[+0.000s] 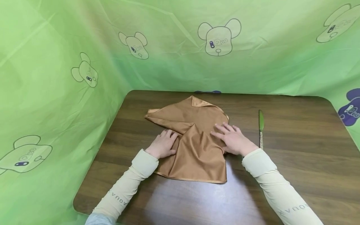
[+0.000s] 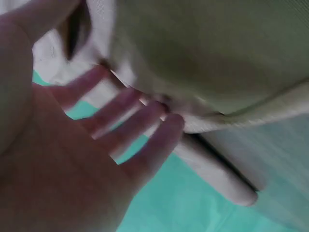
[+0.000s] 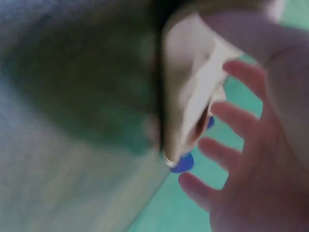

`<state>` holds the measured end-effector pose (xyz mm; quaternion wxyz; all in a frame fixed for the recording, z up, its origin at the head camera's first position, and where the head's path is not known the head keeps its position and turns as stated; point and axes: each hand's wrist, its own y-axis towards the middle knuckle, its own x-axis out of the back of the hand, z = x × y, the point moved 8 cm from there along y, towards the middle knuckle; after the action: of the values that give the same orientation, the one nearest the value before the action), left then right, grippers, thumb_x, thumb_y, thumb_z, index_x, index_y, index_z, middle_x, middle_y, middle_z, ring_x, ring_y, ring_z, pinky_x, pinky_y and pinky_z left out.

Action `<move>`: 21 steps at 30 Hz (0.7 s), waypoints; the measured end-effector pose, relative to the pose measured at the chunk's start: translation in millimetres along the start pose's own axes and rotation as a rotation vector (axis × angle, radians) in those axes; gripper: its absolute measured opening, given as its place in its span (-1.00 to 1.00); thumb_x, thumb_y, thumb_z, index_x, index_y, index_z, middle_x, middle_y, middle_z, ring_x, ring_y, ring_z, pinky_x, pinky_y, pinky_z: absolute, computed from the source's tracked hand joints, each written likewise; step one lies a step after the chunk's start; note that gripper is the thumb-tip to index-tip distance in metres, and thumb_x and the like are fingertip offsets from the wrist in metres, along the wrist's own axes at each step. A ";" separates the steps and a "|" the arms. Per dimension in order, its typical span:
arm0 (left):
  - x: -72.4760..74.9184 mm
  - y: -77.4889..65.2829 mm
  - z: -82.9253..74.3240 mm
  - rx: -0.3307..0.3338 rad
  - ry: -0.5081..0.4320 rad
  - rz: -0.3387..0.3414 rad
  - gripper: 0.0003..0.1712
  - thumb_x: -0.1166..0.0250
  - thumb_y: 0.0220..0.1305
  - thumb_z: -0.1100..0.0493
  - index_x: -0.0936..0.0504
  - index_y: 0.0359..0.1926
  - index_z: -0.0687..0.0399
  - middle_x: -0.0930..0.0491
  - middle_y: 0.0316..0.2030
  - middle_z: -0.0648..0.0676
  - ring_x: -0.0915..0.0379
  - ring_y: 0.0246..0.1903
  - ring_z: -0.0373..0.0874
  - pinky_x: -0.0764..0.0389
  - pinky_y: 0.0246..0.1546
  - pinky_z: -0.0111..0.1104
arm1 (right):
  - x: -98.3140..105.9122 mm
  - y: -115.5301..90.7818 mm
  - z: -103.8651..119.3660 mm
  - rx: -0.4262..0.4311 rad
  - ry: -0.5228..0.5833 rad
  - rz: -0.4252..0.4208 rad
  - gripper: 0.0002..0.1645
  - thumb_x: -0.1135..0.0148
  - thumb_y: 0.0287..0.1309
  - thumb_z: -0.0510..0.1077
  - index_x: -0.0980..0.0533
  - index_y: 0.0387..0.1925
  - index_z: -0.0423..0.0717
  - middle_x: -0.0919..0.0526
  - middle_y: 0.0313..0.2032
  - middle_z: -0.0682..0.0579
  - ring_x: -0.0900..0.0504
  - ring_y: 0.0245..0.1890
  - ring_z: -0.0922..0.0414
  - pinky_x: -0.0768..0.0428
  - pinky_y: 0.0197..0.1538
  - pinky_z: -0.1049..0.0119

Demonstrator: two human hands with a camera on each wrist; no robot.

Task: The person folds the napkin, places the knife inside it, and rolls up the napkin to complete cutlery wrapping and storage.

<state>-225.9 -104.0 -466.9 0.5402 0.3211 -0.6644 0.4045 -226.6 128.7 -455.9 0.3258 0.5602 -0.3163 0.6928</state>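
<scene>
A brown satin-like cloth [image 1: 202,156] with a lighter stitched hem lies rumpled on the table, several folds bunched at its middle. Its far corner is turned over and its left corner is folded into a point. On the cloth's left side rests my left hand [image 1: 162,144], fingertips on the fabric; the left wrist view shows its fingers [image 2: 157,145] loosely extended at the cloth's hem. My right hand [image 1: 234,140] lies at the right edge, fingers spread over the fabric and thumb at the hem. In the right wrist view its fingers [image 3: 222,152] are apart, beside the raised cloth [image 3: 190,72].
A table knife [image 1: 261,125] with a greenish-looking blade and a patterned handle lies right of the cloth, its handle end meeting the right forearm in view. The dark wood table [image 1: 303,131] has rounded corners. Green printed fabric [image 1: 174,68] hangs behind and at the sides.
</scene>
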 end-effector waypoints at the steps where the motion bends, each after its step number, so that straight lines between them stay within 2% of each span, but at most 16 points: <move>1: -1.3 -0.3 0.1 -0.014 -0.022 0.012 -0.25 -0.41 0.08 0.01 -0.36 0.28 0.00 -0.34 0.17 0.16 -0.27 0.24 0.16 -0.47 0.01 0.08 | -3.3 -0.2 1.8 0.010 0.003 0.025 -0.12 -0.42 -0.06 -0.01 -0.34 0.35 0.02 -0.20 0.43 -0.19 -0.14 0.40 -0.32 -0.17 0.28 -0.38; 3: -3.3 -1.8 1.3 -0.026 -0.048 0.040 -0.22 -0.40 0.10 0.01 -0.33 0.34 -0.03 -0.29 0.25 0.16 -0.21 0.30 0.15 -0.45 0.04 0.12 | -7.6 -0.7 3.9 0.014 0.002 0.051 -0.12 -0.41 -0.07 0.01 -0.35 0.35 0.02 -0.22 0.42 -0.20 -0.18 0.39 -0.32 -0.18 0.28 -0.37; 5: -3.8 -3.7 3.4 -0.010 -0.049 0.069 -0.21 -0.40 0.10 -0.01 -0.34 0.36 -0.05 -0.27 0.29 0.16 -0.20 0.32 0.14 -0.42 0.06 0.14 | -9.0 -0.3 2.9 -0.011 -0.013 0.058 -0.13 -0.40 -0.06 0.04 -0.36 0.33 0.00 -0.27 0.39 -0.23 -0.25 0.35 -0.33 -0.24 0.23 -0.34; 8: -1.5 -6.1 6.0 0.042 -0.018 0.094 -0.22 -0.41 0.07 -0.05 -0.39 0.32 -0.04 -0.32 0.23 0.19 -0.29 0.26 0.14 -0.42 0.03 0.09 | -7.5 -1.6 -3.5 -0.115 -0.048 0.068 -0.12 -0.41 -0.06 0.13 -0.37 0.30 -0.07 -0.37 0.30 -0.28 -0.38 0.23 -0.37 -0.33 0.13 -0.31; 12: 1.9 -9.5 12.0 0.133 0.020 0.136 -0.25 -0.46 -0.01 -0.15 -0.46 0.17 0.03 -0.38 0.08 0.23 -0.46 0.05 0.17 -0.43 -0.06 0.02 | 0.7 -7.7 -13.3 -0.249 -0.062 0.107 -0.22 -0.42 -0.09 0.22 -0.48 0.08 -0.17 -0.50 0.04 -0.35 -0.56 -0.07 -0.39 -0.45 -0.04 -0.30; 14: 3.9 -10.9 15.2 0.161 0.030 0.157 -0.24 -0.47 -0.05 -0.22 -0.48 0.11 0.06 -0.40 0.04 0.23 -0.51 -0.03 0.18 -0.43 -0.08 0.02 | 6.3 -9.7 -16.8 -0.259 -0.053 0.113 -0.29 -0.40 -0.09 0.26 -0.53 -0.05 -0.16 -0.56 -0.07 -0.33 -0.61 -0.17 -0.36 -0.49 -0.11 -0.30; 16: 6.4 -10.8 18.1 0.175 0.034 0.165 -0.26 -0.43 -0.02 -0.27 -0.50 0.07 0.07 -0.42 0.06 0.24 -0.52 -0.03 0.19 -0.43 -0.06 0.04 | 12.2 -10.1 -20.1 -0.242 -0.021 0.091 -0.40 -0.37 -0.04 0.28 -0.57 -0.20 -0.14 -0.60 -0.17 -0.27 -0.62 -0.21 -0.29 -0.53 -0.17 -0.23; 18: 10.0 -8.4 20.6 0.174 0.029 0.147 -0.33 -0.37 0.05 -0.29 -0.53 0.03 0.06 -0.45 0.07 0.23 -0.51 0.00 0.20 -0.43 -0.05 0.08 | 17.9 -9.9 -24.3 -0.225 -0.001 0.044 -0.49 -0.34 0.01 0.27 -0.57 -0.32 -0.09 -0.60 -0.22 -0.20 -0.59 -0.20 -0.24 -0.52 -0.16 -0.21; 21: 14.8 -1.0 23.2 0.150 0.017 0.101 -0.40 -0.25 0.20 -0.27 -0.53 0.08 0.04 -0.44 0.12 0.22 -0.44 0.10 0.18 -0.42 0.01 0.11 | 21.5 -10.2 -32.4 -0.230 0.021 -0.019 -0.62 -0.37 0.06 0.13 -0.54 -0.32 -0.08 -0.54 -0.17 -0.19 -0.50 -0.12 -0.24 -0.48 -0.11 -0.22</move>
<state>-238.8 -124.8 -454.3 0.4994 0.3230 -0.6430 0.4826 -240.3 162.8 -439.6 0.3976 0.5148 -0.3851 0.6546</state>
